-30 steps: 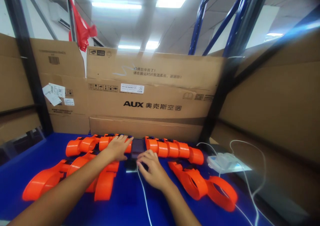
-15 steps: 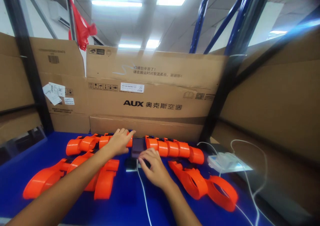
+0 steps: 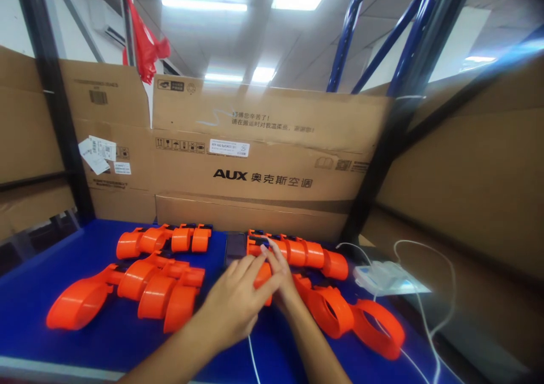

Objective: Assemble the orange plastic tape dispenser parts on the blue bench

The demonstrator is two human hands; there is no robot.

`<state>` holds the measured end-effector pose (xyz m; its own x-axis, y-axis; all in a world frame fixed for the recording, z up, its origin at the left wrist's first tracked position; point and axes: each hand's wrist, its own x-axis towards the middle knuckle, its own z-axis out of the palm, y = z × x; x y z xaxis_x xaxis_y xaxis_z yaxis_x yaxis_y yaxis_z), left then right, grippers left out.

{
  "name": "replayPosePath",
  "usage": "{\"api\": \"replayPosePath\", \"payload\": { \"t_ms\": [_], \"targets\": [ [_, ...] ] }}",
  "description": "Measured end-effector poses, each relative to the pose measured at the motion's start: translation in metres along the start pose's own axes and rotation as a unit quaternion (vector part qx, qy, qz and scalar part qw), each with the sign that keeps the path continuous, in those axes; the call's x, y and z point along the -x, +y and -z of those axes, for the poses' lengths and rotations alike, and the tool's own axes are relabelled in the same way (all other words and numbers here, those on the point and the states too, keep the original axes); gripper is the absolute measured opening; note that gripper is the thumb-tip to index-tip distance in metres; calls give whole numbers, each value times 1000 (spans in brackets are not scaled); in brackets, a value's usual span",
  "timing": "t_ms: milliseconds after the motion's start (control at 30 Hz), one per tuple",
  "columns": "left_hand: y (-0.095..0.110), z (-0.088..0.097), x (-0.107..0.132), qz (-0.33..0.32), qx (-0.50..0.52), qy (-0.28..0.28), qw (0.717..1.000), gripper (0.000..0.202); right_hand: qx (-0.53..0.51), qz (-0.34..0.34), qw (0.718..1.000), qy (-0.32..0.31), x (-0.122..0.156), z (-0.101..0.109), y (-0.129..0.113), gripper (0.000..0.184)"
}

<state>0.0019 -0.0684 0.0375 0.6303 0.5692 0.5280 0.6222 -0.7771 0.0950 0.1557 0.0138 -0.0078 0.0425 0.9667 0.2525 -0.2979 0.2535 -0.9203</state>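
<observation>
My left hand [image 3: 233,307] reaches to the right across the blue table [image 3: 106,338], fingers stretched out against an orange plastic segment [image 3: 264,282]. My right hand [image 3: 280,273] lies just behind it and is partly hidden by it. Its fingers rest flat on the left end of a row of orange ring-shaped parts [image 3: 306,255]. A dark phone [image 3: 235,247] stands just left of that row, and its white cable [image 3: 254,364] runs toward me under my left hand.
More orange ring parts lie at left [image 3: 164,239], front left [image 3: 127,293] and right [image 3: 352,316]. A white power strip [image 3: 382,276] with white cords sits at the right edge. Cardboard boxes [image 3: 263,174] wall the back and sides, between dark shelf posts [image 3: 374,163].
My left hand left the orange parts at left and swung right, next to my right hand. My right hand moved from the phone's base up to the orange row. The view shifted slightly left.
</observation>
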Motion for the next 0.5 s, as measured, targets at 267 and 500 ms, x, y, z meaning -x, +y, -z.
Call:
{"api": "replayPosePath", "payload": {
  "t_ms": [267,500],
  "targets": [
    [-16,-29,14,247,484,296,786,59,-45,-17,999,17,-3,-1,-1,49],
    [-43,-57,19,425,585,411,556,46,-68,-40,996,33,0,-1,-2,51]
  ]
}}
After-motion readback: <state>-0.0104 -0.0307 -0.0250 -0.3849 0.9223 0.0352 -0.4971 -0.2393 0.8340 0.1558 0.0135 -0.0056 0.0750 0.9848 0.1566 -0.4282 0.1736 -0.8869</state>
